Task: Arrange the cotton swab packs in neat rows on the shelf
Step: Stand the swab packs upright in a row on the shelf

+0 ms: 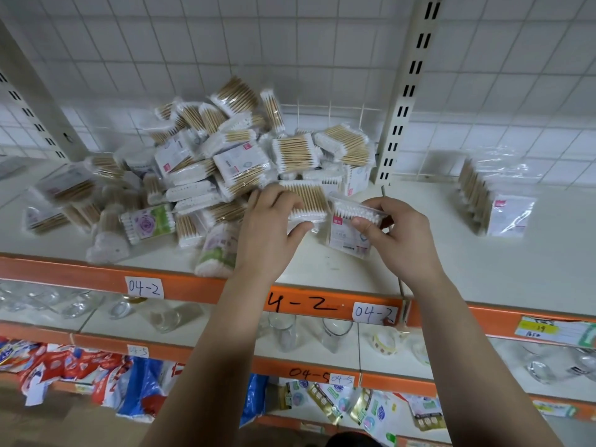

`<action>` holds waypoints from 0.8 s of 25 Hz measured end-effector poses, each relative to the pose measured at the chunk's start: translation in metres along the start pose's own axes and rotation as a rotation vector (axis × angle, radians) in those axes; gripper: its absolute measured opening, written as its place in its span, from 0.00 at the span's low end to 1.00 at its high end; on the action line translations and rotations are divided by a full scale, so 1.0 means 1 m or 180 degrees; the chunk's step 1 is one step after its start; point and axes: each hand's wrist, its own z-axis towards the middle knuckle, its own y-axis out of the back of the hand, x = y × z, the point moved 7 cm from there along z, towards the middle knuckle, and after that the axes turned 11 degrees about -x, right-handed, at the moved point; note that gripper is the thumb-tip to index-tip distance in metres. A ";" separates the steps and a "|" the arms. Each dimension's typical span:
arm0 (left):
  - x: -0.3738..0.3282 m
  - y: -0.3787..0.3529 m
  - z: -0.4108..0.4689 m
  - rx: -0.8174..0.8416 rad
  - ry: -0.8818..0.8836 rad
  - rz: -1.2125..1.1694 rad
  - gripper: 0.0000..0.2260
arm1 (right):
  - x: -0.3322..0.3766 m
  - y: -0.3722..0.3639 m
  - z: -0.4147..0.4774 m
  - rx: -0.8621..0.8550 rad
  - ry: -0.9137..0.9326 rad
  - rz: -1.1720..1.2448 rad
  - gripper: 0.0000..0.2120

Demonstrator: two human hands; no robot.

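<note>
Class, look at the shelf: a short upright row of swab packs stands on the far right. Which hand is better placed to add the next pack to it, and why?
The right hand. It holds a pack and is nearer the upright row; the left hand grips a pack by the pile.

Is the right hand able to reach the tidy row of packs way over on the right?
Probably yes. The shelf is bare between the right hand and the tidy row, but its fingers already hold a pack.

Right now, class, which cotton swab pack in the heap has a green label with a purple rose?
The green rose pack at the heap's front left, near the shelf edge; neighbouring packs show white labels or bare wooden sticks.
</note>
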 end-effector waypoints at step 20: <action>-0.072 -0.033 0.016 -0.0309 -0.0238 -0.0457 0.13 | -0.055 0.071 0.010 -0.0069 -0.0431 0.0465 0.08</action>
